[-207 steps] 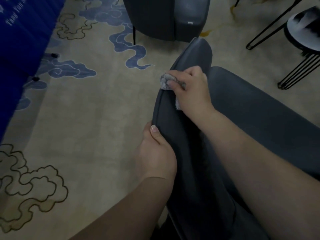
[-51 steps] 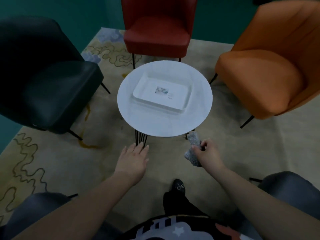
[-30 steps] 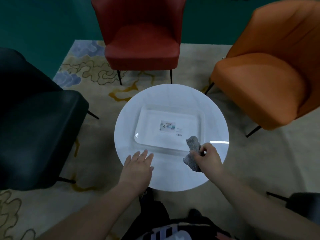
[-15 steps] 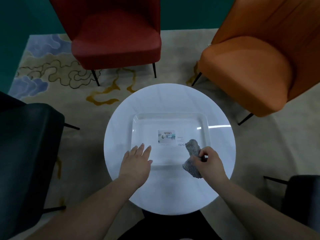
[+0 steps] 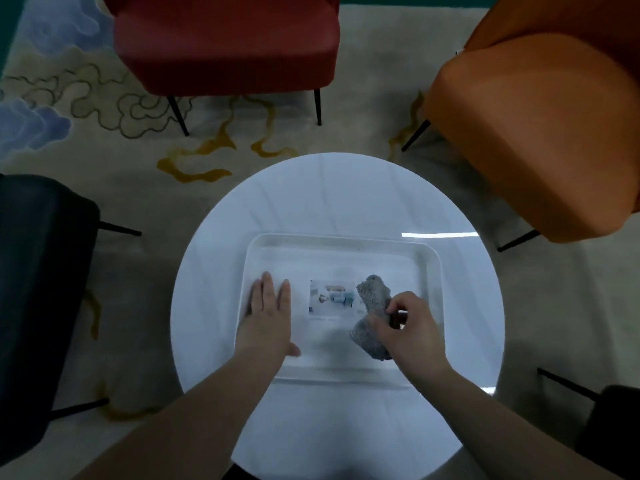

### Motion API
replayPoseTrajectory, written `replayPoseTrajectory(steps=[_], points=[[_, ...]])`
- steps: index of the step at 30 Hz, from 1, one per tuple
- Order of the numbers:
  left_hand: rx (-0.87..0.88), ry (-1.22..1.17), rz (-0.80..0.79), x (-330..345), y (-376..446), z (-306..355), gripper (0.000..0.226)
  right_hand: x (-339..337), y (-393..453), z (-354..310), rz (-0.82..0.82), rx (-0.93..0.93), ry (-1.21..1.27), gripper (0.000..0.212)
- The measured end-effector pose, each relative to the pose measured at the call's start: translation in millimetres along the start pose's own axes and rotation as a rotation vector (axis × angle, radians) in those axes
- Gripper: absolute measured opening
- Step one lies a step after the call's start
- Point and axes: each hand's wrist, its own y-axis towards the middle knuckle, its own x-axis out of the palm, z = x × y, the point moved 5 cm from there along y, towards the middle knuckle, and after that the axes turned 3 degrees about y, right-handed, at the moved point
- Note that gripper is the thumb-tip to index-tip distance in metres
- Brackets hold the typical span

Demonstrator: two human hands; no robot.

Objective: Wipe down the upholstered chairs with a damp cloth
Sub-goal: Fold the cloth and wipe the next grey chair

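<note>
My right hand (image 5: 410, 329) grips a crumpled grey cloth (image 5: 372, 297) and holds it over the right half of a white rectangular tray (image 5: 341, 241) on a round white table (image 5: 332, 192). Whether the cloth touches the tray I cannot tell. My left hand (image 5: 268, 311) is flat, fingers extended, over the tray's left side, holding nothing. Upholstered chairs ring the table: a red chair (image 5: 225, 43) at the far side, an orange chair (image 5: 540, 116) at the right, a black chair (image 5: 38, 271) at the left.
A printed label (image 5: 330, 296) shows on the tray's floor between my hands. Part of another dark chair (image 5: 609, 431) sits at the lower right. Thin black chair legs stand around the table on a beige patterned carpet (image 5: 138, 161).
I turned from wiping a dark chair to the round table. Both hands have come forward over the tray, the right one bringing the cloth with it.
</note>
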Motion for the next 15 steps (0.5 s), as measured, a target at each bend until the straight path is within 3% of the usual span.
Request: replayPoseTrajectory(steps=[15], points=[[0.02, 0.005, 0.037, -8, 6, 0, 0.124, 46, 37, 1, 0.05, -0.067, 0.048, 0.028]])
